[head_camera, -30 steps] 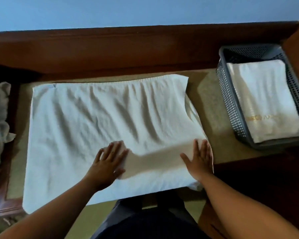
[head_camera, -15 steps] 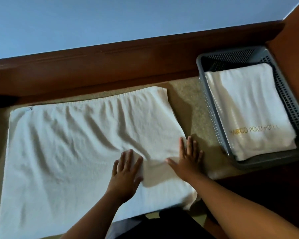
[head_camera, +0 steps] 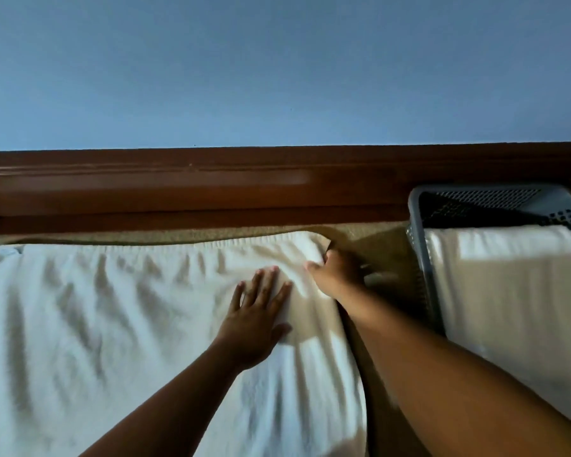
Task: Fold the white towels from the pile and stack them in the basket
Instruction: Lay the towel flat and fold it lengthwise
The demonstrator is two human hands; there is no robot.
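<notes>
Step in hand: the white towel point(head_camera: 112, 324) lies spread and rumpled on the surface point(head_camera: 370, 235); I judge a fold is being started from its far right corner.
Left hand: the left hand point(head_camera: 254, 321) lies flat on the cloth, its fingers point(head_camera: 264, 282) straight and spread, pressing down and holding nothing.
Right hand: the right hand point(head_camera: 337, 275) sits just right of the left fingers at the towel's far corner. The thumb is on top and the fingers curl over the edge out of sight, so it looks like a pinch on that corner.
Next move: probably lift the corner and carry it leftward over the cloth. The left hand must pin the crease or slide clear.
Edges: the far hem runs left from the right fingers, close under the wooden ledge point(head_camera: 211, 186). The right edge runs back beneath the right forearm.
Open room: only a narrow bare strip lies between the right fingers and the basket point(head_camera: 419, 258), which holds a folded towel point(head_camera: 508, 291). Leftward there is wide cloth to fold across.
Pile: not in view.
</notes>
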